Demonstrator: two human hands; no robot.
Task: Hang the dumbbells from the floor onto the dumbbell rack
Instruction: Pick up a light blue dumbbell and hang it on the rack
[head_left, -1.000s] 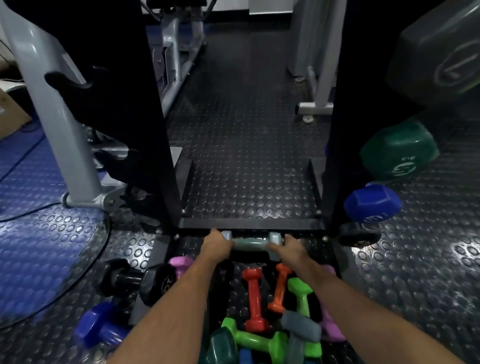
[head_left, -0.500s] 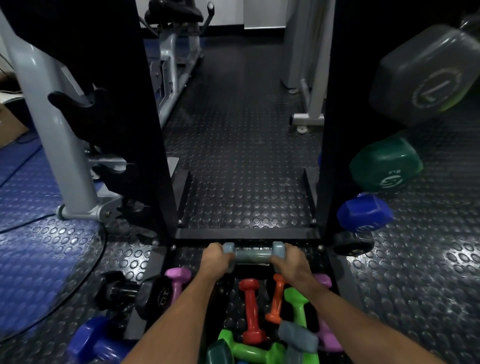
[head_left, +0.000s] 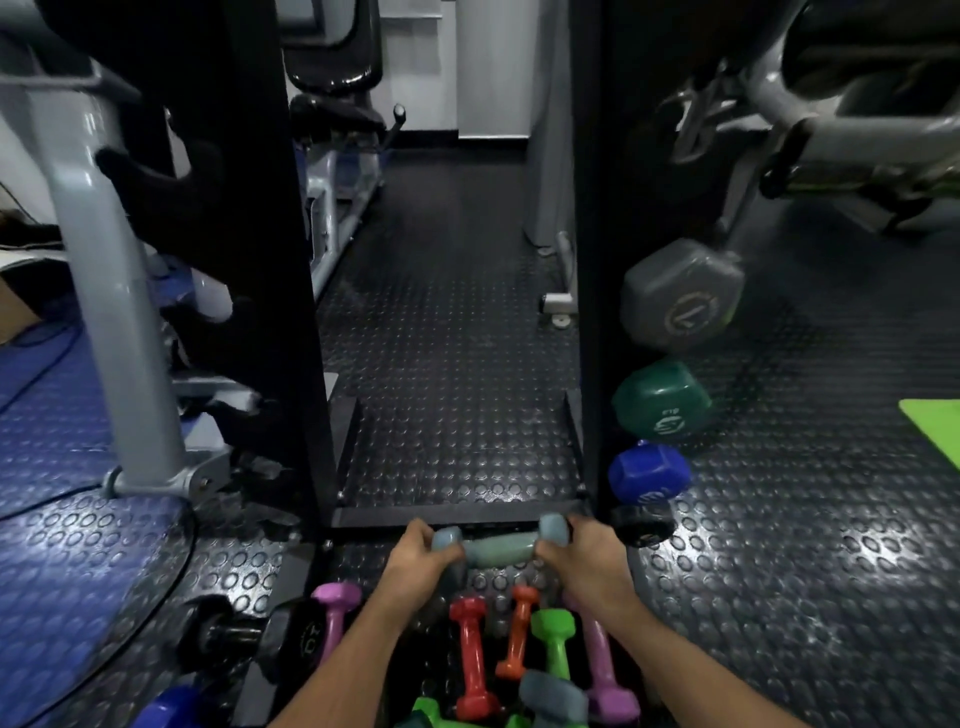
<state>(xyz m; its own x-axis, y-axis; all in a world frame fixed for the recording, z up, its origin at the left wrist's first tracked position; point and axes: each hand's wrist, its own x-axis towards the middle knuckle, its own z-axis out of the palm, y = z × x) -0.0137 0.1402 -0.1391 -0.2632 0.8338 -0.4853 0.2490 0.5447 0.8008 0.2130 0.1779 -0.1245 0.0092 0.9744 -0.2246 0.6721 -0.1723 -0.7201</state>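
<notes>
- Both hands are rising with the pale dumbbell (head_left: 492, 546), which was lower and closer to the coloured pile a second ago; the view is tilting up too.
- Left hand (head_left: 415, 558) is curling round the left head.
- Right hand (head_left: 579, 553) is gripping the right head.
- Dumbbell is hanging level, just in front of the rack (head_left: 597, 260) base.
- Advice: keep it level and aim for a free cradle on the uprights.

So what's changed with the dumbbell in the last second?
Both hands, left hand and right hand, keep gripping the pale grey-green dumbbell by its ends, lifting it slightly toward the rack. The colored dumbbells on the floor stayed put.
</notes>
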